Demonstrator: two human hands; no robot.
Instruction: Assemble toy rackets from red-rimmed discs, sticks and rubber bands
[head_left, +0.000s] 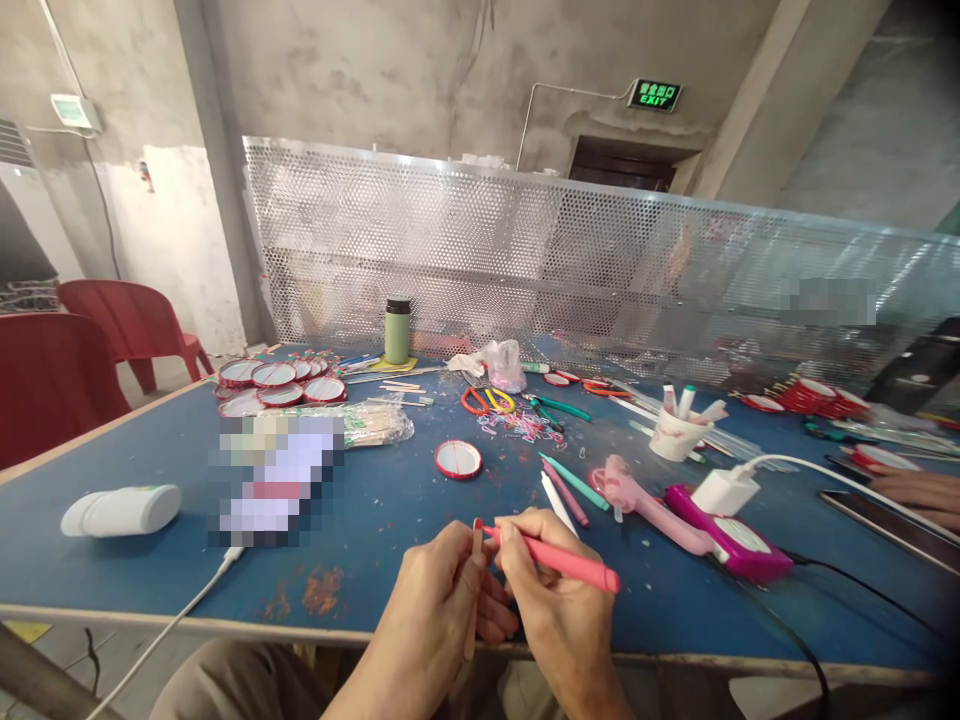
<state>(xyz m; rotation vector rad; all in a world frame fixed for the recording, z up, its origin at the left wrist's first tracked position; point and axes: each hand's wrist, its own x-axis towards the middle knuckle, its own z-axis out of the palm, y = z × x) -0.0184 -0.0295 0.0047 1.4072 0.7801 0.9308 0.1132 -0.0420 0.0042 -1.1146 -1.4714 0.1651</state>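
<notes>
My left hand (439,610) is closed round a thin wooden stick (474,590) held upright near the front edge of the blue table (375,510). In my right hand (551,600) I grip a pink marker (559,560), its tip touching the top of the stick. Both hands meet at the table's front middle. Just beyond them lie a white marker (556,503), a pink one (566,493) and a teal one (574,482).
A round red-rimmed disc (458,459) lies mid-table, with several more stacked (277,383) at the back left. A green flask (397,331), scissors (487,401), paper cup (675,433), pink glue gun (645,500), white charger (724,491) and white bottle (120,509) surround me. Another person's hand (919,493) rests at right. Red chairs (82,350) stand left.
</notes>
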